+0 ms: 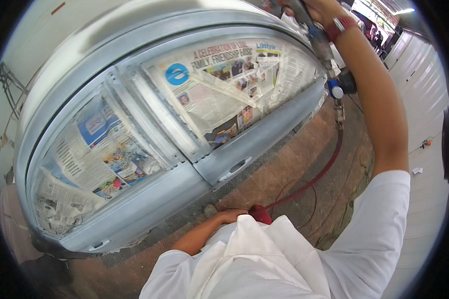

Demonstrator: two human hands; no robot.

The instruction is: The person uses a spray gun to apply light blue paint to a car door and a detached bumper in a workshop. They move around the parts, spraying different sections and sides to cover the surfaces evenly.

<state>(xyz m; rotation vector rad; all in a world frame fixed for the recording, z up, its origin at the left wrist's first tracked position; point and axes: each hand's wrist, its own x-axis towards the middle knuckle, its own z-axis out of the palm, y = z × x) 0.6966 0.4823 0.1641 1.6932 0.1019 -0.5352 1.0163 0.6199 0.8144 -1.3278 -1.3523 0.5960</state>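
Note:
My right hand, red wristband below it, grips a metal spray gun raised beside the upper right of a pale grey car body. A red hose hangs from the gun's blue-and-silver fittings. Taped newspaper covers both side windows; the doors and handles show below. My left hand is low at my waist, beside a red bundle where the hose curves in; its fingertips are partly hidden, so I cannot tell whether they grip it.
A reddish mesh-patterned floor covering lies under the hose and thin dark lines. A pale wall or panel runs along the right, with small items on it. Metal fittings stand at the far left. Distant figures show at the top right.

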